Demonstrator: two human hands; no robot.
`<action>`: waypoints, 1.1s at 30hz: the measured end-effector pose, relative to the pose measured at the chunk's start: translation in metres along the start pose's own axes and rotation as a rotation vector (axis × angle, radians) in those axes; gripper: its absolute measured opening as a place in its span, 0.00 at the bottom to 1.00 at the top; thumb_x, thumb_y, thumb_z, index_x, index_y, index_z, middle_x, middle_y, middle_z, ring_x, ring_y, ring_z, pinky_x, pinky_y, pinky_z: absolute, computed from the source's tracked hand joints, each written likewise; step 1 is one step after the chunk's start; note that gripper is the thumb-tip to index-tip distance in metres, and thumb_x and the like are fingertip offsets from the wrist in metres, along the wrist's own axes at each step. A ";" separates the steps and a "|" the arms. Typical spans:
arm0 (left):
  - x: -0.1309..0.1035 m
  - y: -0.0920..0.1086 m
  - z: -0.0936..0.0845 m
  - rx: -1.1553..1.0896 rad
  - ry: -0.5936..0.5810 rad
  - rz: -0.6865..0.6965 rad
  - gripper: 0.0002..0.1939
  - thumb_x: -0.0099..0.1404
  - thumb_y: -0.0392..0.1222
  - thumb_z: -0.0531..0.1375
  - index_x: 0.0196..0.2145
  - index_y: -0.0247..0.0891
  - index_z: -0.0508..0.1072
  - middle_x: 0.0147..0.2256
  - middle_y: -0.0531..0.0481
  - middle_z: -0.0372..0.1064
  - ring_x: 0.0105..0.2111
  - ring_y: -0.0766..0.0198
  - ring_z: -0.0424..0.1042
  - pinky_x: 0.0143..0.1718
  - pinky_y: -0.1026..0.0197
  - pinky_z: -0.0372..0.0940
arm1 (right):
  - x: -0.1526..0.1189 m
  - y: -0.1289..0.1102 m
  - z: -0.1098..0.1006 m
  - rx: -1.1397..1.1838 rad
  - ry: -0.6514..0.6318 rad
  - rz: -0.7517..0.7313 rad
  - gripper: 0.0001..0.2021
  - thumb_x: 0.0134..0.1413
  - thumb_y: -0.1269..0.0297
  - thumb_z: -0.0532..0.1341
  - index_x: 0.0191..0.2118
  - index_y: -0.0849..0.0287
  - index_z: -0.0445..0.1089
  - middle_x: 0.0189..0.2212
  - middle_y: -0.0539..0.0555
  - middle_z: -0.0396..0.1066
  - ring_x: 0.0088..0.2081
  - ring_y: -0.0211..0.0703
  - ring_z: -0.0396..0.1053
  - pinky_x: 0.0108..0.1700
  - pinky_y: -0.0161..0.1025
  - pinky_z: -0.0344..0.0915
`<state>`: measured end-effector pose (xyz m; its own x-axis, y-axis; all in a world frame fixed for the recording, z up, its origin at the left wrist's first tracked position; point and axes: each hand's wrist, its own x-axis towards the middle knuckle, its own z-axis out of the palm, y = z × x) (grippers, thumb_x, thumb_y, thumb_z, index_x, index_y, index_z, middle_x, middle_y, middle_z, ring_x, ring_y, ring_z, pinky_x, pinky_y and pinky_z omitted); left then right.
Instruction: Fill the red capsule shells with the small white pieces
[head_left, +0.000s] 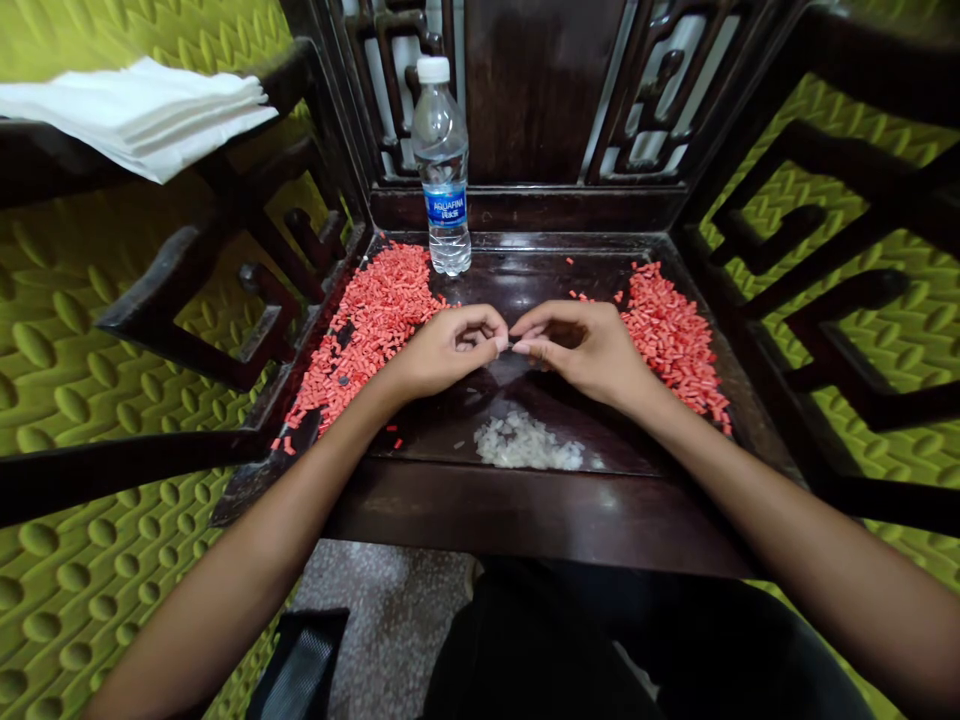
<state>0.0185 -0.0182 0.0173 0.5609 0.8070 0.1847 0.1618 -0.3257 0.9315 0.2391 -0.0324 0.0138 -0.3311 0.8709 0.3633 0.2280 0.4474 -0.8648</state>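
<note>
My left hand (461, 345) and my right hand (577, 345) meet fingertip to fingertip above the middle of the dark wooden seat (517, 285). Each is closed in a pinch, and what lies between the fingertips is too small to name. To the left, beside my left hand, spreads a heap of small red pieces (375, 310). Another heap of red pieces (671, 335) lies to the right of my right hand. Nearer the front edge, below both hands, sits a small pile of translucent whitish pieces (525, 442).
A clear water bottle (444, 170) with a white cap stands upright behind my left hand. White folded tissues (150, 110) rest on the left armrest. Carved dark wood (810, 300) rises at the sides and back. A dark mesh item (300, 665) is at lower left.
</note>
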 end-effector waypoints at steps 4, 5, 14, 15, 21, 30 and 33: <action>0.000 0.003 -0.003 -0.079 -0.038 -0.017 0.14 0.68 0.51 0.67 0.35 0.36 0.73 0.28 0.54 0.69 0.29 0.67 0.67 0.32 0.64 0.61 | 0.001 -0.003 0.000 0.101 0.013 -0.010 0.10 0.55 0.57 0.77 0.35 0.58 0.83 0.31 0.53 0.82 0.32 0.42 0.76 0.36 0.38 0.72; -0.001 0.004 -0.003 -0.094 -0.048 -0.018 0.16 0.68 0.52 0.68 0.35 0.36 0.74 0.29 0.53 0.69 0.29 0.67 0.68 0.33 0.64 0.62 | 0.001 -0.004 0.000 0.113 0.015 -0.013 0.11 0.54 0.55 0.77 0.35 0.57 0.83 0.31 0.53 0.82 0.32 0.42 0.76 0.36 0.38 0.72; -0.003 0.008 -0.001 -0.162 -0.042 -0.046 0.22 0.65 0.59 0.71 0.35 0.36 0.75 0.30 0.53 0.70 0.30 0.67 0.69 0.34 0.64 0.65 | -0.002 -0.003 0.002 0.091 0.039 -0.087 0.16 0.54 0.49 0.78 0.37 0.56 0.82 0.32 0.52 0.82 0.32 0.42 0.76 0.35 0.39 0.71; -0.003 0.007 0.000 -0.170 -0.033 -0.051 0.22 0.65 0.59 0.71 0.36 0.36 0.75 0.30 0.53 0.71 0.29 0.68 0.69 0.34 0.64 0.65 | -0.003 -0.003 0.003 0.076 0.049 -0.103 0.15 0.55 0.49 0.78 0.37 0.56 0.82 0.32 0.52 0.82 0.32 0.42 0.77 0.34 0.39 0.71; -0.003 0.002 0.007 -0.278 0.058 -0.066 0.21 0.63 0.58 0.73 0.37 0.36 0.76 0.31 0.52 0.71 0.29 0.69 0.69 0.31 0.65 0.64 | -0.005 -0.006 0.007 -0.091 0.149 -0.242 0.10 0.63 0.55 0.73 0.39 0.56 0.82 0.34 0.52 0.83 0.33 0.42 0.78 0.36 0.40 0.72; -0.001 -0.001 0.016 -0.426 0.159 -0.127 0.21 0.60 0.55 0.76 0.37 0.36 0.78 0.30 0.52 0.73 0.26 0.71 0.67 0.27 0.67 0.61 | -0.008 -0.010 0.010 -0.301 0.213 -0.301 0.06 0.68 0.62 0.69 0.37 0.53 0.81 0.34 0.53 0.84 0.36 0.47 0.79 0.42 0.46 0.74; -0.001 0.000 0.017 -0.500 0.188 -0.149 0.20 0.58 0.53 0.78 0.36 0.35 0.80 0.31 0.51 0.74 0.28 0.70 0.68 0.28 0.67 0.62 | -0.009 -0.010 0.009 -0.280 0.233 -0.253 0.07 0.67 0.62 0.69 0.35 0.53 0.81 0.34 0.52 0.83 0.34 0.46 0.78 0.39 0.44 0.74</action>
<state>0.0318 -0.0274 0.0121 0.3993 0.9155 0.0502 -0.2024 0.0346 0.9787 0.2310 -0.0465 0.0164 -0.2004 0.7351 0.6477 0.4163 0.6623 -0.6229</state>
